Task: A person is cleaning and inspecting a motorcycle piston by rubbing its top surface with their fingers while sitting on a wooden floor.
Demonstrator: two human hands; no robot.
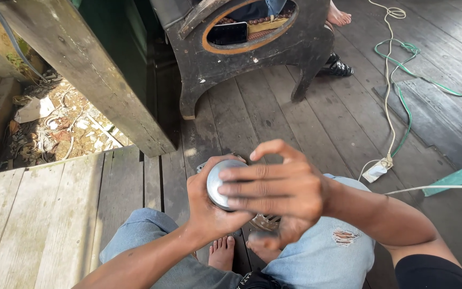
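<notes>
Round metal disc [219,184]: cupped in your left hand [207,206], flat face turned toward your right hand [276,187], whose spread fingers lie straight across that face, both hands touching it above your knees.

Round metal disc [221,183]: grey, dull-shiny, smooth domed face tilted up toward the camera. Only the left part shows; the rest is covered. It sits above the jeans-clad knees [327,251], held off them, over the plank gap between both legs.
</notes>
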